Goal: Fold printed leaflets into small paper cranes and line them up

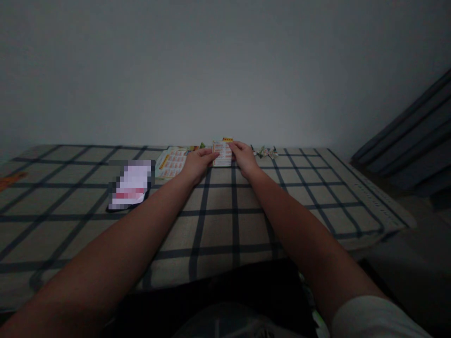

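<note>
Fingers [206, 151] of the left hand [196, 164] and right hand [245, 157], nearly closed, pinch opposite sides of a printed paper [222, 157] between them; another sheet [172, 162] lies beside the left fingers. Uneven pull could crease the paper; a loose pinch could drop it.

The card [222, 160] seems to be of printed paper, and so does the sheet [171, 164]. The checked tablecloth [217, 229] is of matt cloth, the wall [225, 70] looks smooth and matt, the curtain [417, 129] and the sleeve [369, 318] are dull cloth.
</note>
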